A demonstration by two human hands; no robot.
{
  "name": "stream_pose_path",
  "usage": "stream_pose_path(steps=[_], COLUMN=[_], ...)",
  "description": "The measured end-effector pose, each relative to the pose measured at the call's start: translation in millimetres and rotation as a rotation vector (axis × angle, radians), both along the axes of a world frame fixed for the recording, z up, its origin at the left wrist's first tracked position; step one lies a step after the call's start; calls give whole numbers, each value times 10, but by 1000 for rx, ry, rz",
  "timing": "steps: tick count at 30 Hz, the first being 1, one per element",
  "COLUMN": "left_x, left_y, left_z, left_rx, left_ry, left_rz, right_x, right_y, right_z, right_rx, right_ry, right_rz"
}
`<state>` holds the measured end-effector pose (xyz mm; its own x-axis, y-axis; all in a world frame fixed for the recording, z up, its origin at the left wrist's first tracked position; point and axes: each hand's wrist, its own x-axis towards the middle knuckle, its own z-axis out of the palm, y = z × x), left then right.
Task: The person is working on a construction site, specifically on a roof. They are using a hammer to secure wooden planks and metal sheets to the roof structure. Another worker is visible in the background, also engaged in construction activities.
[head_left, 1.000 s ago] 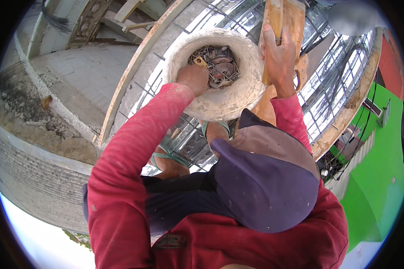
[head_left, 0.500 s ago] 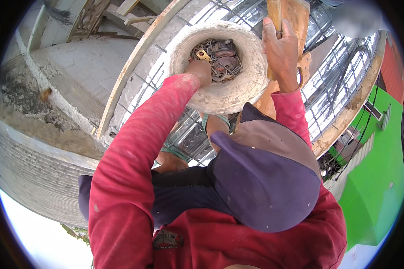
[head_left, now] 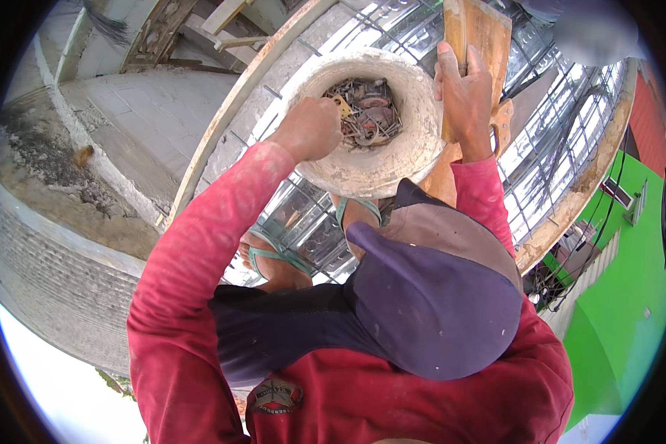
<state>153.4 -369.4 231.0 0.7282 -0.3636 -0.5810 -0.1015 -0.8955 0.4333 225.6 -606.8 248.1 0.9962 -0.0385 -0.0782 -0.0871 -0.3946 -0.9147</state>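
My left hand [head_left: 309,130] is closed in a fist at the left rim of a pale, cement-crusted bucket [head_left: 414,152]; whatever the fingers hold is hidden. Loose nails [head_left: 364,135] and dark reel-like pieces [head_left: 374,96] fill the bucket's bottom, and a yellow piece with holes [head_left: 342,106] lies among them by my left fingertips. To the right of the bucket, my right hand [head_left: 468,100] is closed around a narrow light-brown wooden strip [head_left: 455,29], thumb and fingers on either side. A brown wooden board [head_left: 492,37] lies just beyond, with a wooden saw-like handle [head_left: 502,124] beside my right wrist.
Steel bar mesh [head_left: 544,140] over shiny sheeting lies beneath the bucket and my sandalled feet [head_left: 274,266]. Raised curved edges [head_left: 229,103] bound it on both sides. A cap [head_left: 436,288] covers part of the lower view. A green wall [head_left: 614,296] stands at the right.
My left hand has drawn back out of the bucket toward its left rim. The yellow piece stays inside. My right hand keeps its grip. The whole view has shifted slightly.
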Motion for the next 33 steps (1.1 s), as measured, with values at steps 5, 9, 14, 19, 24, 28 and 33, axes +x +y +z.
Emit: stream_pose_path(steps=[5,9,14,19,24,28,33], left_x=[142,187,299,288,122,-150,-587], left_y=[148,191,17,37,533,1300,2164], left_z=[767,837,711,681,544,301,87], left_rx=[-310,-658,-891,-803,-616,-439,-134], left_ry=[154,152,114,-70,-271,-323,-260], left_rz=[454,683,724,619,632,653,579], right_x=[-107,-107,-90,93,547,789,1053], right_y=[129,301,466,413,169,119,-30], right_z=[270,518,562,526,319,222,187], right_rx=[93,203,370,251,253,305,219], right_ry=[-2,100,164,87,-4,-14,-62], right_rz=[-63,99,201,155,97,57,64])
